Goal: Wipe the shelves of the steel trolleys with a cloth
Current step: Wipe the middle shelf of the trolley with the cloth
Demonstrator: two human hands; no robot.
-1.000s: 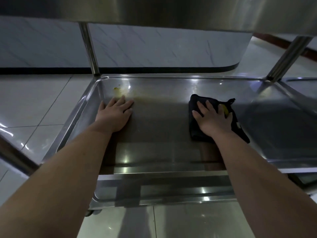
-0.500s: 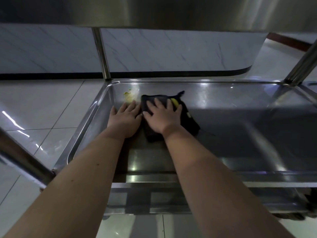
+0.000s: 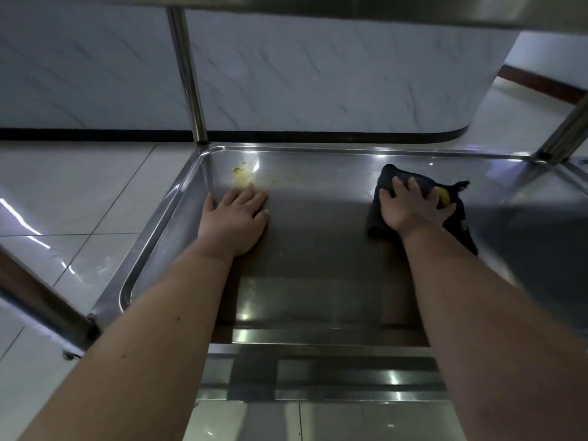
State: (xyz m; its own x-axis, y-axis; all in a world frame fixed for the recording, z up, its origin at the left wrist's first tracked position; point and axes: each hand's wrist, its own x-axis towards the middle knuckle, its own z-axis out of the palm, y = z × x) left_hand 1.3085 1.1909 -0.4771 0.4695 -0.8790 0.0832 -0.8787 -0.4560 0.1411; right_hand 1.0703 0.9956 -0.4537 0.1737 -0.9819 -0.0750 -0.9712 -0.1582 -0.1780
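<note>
A steel trolley shelf point(image 3: 318, 249) with a raised rim lies below me. My left hand point(image 3: 234, 219) rests flat on it near the left rim, fingers spread, holding nothing. Just beyond its fingertips is a yellowish smear point(image 3: 243, 179) near the far left corner. My right hand point(image 3: 413, 208) presses flat on a dark folded cloth point(image 3: 388, 183) with a yellow patch, toward the shelf's far right. The cloth lies on the shelf and sticks out on both sides of the hand.
An upper shelf point(image 3: 350, 7) hangs overhead. Steel posts stand at the far left corner point(image 3: 187, 78), the far right corner point(image 3: 566, 132) and the near left point(image 3: 38, 300). A marble-look counter point(image 3: 318, 74) stands behind. Glossy tiled floor point(image 3: 63, 192) surrounds the trolley.
My right hand slid the cloth from beside my left hand back toward the right of the shelf. My left hand stayed planted near the smear.
</note>
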